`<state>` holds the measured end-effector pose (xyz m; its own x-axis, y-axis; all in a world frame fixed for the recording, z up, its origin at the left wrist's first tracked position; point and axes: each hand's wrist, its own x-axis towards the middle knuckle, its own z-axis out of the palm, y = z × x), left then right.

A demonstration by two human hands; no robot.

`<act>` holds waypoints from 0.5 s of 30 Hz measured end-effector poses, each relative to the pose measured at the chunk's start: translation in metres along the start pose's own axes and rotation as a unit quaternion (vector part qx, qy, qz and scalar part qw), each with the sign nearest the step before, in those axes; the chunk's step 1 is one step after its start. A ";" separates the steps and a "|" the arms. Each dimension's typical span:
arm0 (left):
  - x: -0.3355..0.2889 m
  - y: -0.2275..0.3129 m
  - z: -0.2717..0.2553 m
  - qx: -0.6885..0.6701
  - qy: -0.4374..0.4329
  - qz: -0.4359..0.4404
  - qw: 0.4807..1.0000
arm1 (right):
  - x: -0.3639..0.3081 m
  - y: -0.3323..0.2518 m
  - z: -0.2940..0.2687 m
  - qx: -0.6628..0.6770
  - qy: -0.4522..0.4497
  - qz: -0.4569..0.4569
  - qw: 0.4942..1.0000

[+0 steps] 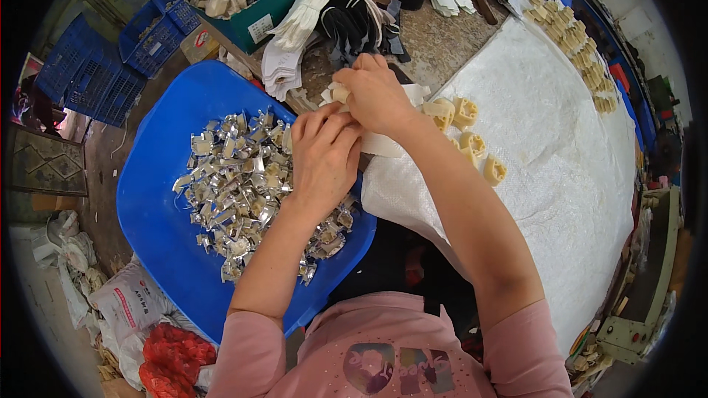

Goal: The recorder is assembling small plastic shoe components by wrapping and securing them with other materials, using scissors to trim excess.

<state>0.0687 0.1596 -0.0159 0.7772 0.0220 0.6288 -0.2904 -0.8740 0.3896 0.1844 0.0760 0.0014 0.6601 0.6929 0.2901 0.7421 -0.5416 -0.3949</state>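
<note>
My right hand is closed, its fingers bent around a small cream-coloured piece at the work table's near edge. My left hand presses close against it from below, fingers curled together; whatever they grip is hidden under them. White strips of paper or cloth lie under and beside both hands. Just right of my right wrist, several hollow cream-coloured pieces rest on a white woven sheet. Below my left hand, a blue basin holds a heap of small silver and cream pieces.
Black and white strips lie in bunches on the table, by a green box of plastic bags. Blue crates stand far left. Rows of cream pieces line the sheet's far right edge. A red bag lies lower left.
</note>
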 end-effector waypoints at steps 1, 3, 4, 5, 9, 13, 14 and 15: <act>0.000 0.000 -0.001 0.017 0.001 0.000 1.000 | 0.001 -0.001 0.001 0.001 -0.001 -0.002 1.000; 0.000 -0.002 -0.001 0.020 0.001 0.002 1.000 | 0.000 -0.002 0.001 0.053 0.023 0.061 0.996; 0.000 -0.002 -0.001 0.023 0.001 0.006 1.000 | -0.002 0.000 0.001 0.053 0.021 0.060 0.997; -0.001 -0.001 -0.002 0.023 0.001 0.003 1.000 | -0.005 0.004 0.000 0.079 0.021 0.033 0.996; 0.001 0.000 -0.001 0.044 -0.014 -0.009 0.999 | -0.016 0.017 -0.009 0.188 0.091 -0.058 0.976; 0.001 0.000 -0.005 0.060 -0.025 -0.008 0.998 | -0.028 0.024 -0.039 0.484 0.069 0.129 0.863; 0.001 0.001 -0.006 0.061 -0.025 -0.007 0.998 | -0.029 0.026 -0.048 0.484 0.070 0.128 0.863; 0.002 0.002 -0.006 0.063 -0.023 -0.003 0.998 | -0.031 0.030 -0.058 0.578 0.152 0.158 0.786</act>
<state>0.0657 0.1611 -0.0099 0.8046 0.0073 0.5937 -0.2153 -0.9283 0.3032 0.1930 0.0099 0.0312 0.9176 0.3704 0.1444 0.0499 0.2529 -0.9662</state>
